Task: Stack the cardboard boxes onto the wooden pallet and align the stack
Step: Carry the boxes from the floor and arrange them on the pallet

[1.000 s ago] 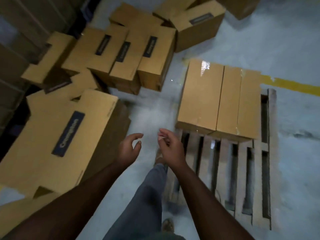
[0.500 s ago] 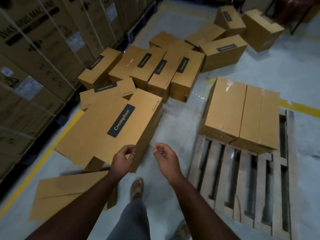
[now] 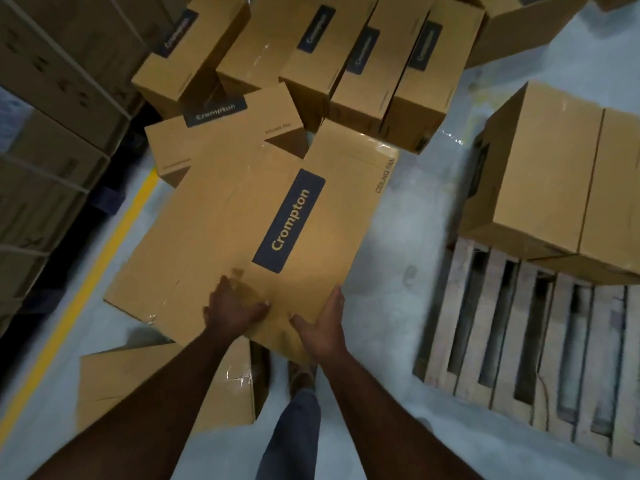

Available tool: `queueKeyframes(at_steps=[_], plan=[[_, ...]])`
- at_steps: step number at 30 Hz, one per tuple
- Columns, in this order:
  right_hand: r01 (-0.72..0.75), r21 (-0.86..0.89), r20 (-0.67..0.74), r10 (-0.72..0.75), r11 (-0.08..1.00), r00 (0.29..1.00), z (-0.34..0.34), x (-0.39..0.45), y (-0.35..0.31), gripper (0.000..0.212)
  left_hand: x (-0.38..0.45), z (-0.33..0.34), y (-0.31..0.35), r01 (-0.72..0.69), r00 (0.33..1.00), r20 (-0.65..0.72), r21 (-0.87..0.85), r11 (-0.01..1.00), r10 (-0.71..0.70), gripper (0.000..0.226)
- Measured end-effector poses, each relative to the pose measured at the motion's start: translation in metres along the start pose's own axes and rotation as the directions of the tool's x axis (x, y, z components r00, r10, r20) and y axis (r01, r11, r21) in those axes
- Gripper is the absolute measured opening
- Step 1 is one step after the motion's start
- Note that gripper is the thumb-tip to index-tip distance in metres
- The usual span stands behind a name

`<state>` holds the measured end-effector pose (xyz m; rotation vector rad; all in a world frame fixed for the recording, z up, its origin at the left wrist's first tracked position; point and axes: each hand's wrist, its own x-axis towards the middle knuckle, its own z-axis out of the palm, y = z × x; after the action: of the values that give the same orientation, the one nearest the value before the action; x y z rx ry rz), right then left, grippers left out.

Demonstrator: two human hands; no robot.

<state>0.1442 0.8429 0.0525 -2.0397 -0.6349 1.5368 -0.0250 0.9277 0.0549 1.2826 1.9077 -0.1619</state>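
your left hand (image 3: 232, 311) lies on the top face of the big crompton box (image 3: 256, 233) near its near edge, fingers spread and slightly bent over the cardboard, while your right hand (image 3: 323, 327) cups the near right corner with the thumb on top; whether its fingers are curled underneath i cannot tell. the box sits tilted on the floor, propped on another carton (image 3: 221, 129) behind it, left of the wooden pallet (image 3: 519, 341), which already carries two boxes (image 3: 554, 174) at its far end. it looks long, stiff and probably fairly heavy, with slick tape on the seams, so both hands on one short end will likely let it swing. better to take hold under opposite long edges near the middle, clear of the tape.
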Motion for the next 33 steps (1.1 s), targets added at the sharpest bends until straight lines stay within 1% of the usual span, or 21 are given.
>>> queueKeyframes(at_steps=[1,2,3,5,6,8,9,11,14,16,18,21,25,26,29,32,33], plan=[[-0.014,-0.032,0.005,0.014,0.999,1.0,0.006,0.004,0.003,0.117,0.001,0.002,0.0,0.0,1.0,0.029,-0.008,1.0,0.0,0.102],[-0.037,-0.06,-0.015,0.036,0.998,0.999,0.009,0.008,0.006,0.118,0.0,0.005,0.0,-0.029,0.999,0.028,-0.003,1.0,0.029,0.088],[-0.08,-0.075,-0.064,0.076,0.994,0.995,0.01,0.011,0.01,0.116,-0.003,0.008,0.0,-0.073,0.997,-0.004,-0.017,0.997,0.073,0.071],[-0.21,-0.041,-0.193,0.199,0.977,0.961,0.001,0.015,0.02,0.109,-0.014,0.013,0.002,-0.153,0.988,-0.047,-0.123,0.981,0.148,0.042],[-0.261,0.002,-0.244,0.254,0.965,0.936,-0.008,0.017,0.026,0.105,-0.017,0.017,0.003,-0.19,0.982,-0.024,-0.172,0.967,0.188,0.037],[-0.301,0.08,-0.301,0.31,0.95,0.902,-0.029,0.023,0.043,0.102,-0.015,0.027,0.005,-0.195,0.968,0.11,-0.243,0.95,0.227,0.035],[-0.296,0.105,-0.317,0.314,0.949,0.895,-0.04,0.027,0.053,0.103,-0.009,0.034,0.006,-0.168,0.961,0.171,-0.272,0.948,0.219,0.036],[-0.265,0.161,-0.346,0.306,0.951,0.887,-0.055,0.036,0.071,0.107,0.012,0.053,0.009,-0.081,0.96,0.229,-0.313,0.946,0.158,0.046],[-0.2,0.241,-0.385,0.282,0.95,0.879,-0.067,0.051,0.098,0.108,0.051,0.085,0.016,0.076,0.949,0.313,-0.329,0.941,0.033,0.076],[-0.159,0.285,-0.381,0.264,0.945,0.886,-0.075,0.061,0.117,0.108,0.077,0.106,0.018,0.14,0.935,0.354,-0.316,0.938,-0.02,0.097],[-0.155,0.332,-0.352,0.275,0.93,0.895,-0.086,0.07,0.134,0.107,0.091,0.123,0.015,0.168,0.922,0.384,-0.274,0.947,-0.052,0.105],[-0.177,0.356,-0.316,0.297,0.917,0.901,-0.106,0.071,0.152,0.106,0.09,0.141,0.012,0.148,0.923,0.384,-0.266,0.953,-0.037,0.107],[-0.137,0.429,-0.347,0.303,0.893,0.887,-0.135,0.048,0.155,0.123,0.06,0.149,0.027,0.127,0.952,0.305,-0.337,0.933,-0.019,0.129],[-0.13,0.435,-0.349,0.3,0.891,0.888,-0.143,0.038,0.155,0.121,0.047,0.149,0.032,0.123,0.954,0.299,-0.338,0.933,-0.017,0.132],[-0.119,0.436,-0.344,0.288,0.892,0.894,-0.177,0.003,0.161,0.1,-0.003,0.149,0.047,0.109,0.962,0.273,-0.338,0.935,-0.013,0.134],[-0.09,0.404,-0.36,0.248,0.911,0.899,-0.226,-0.043,0.169,0.091,-0.072,0.149,0.067,0.041,0.97,0.237,-0.343,0.939,0.045,0.129],[-0.07,0.383,-0.369,0.222,0.921,0.903,-0.245,-0.059,0.171,0.086,-0.098,0.15,0.073,0.006,0.973,0.218,-0.347,0.938,0.075,0.124]])
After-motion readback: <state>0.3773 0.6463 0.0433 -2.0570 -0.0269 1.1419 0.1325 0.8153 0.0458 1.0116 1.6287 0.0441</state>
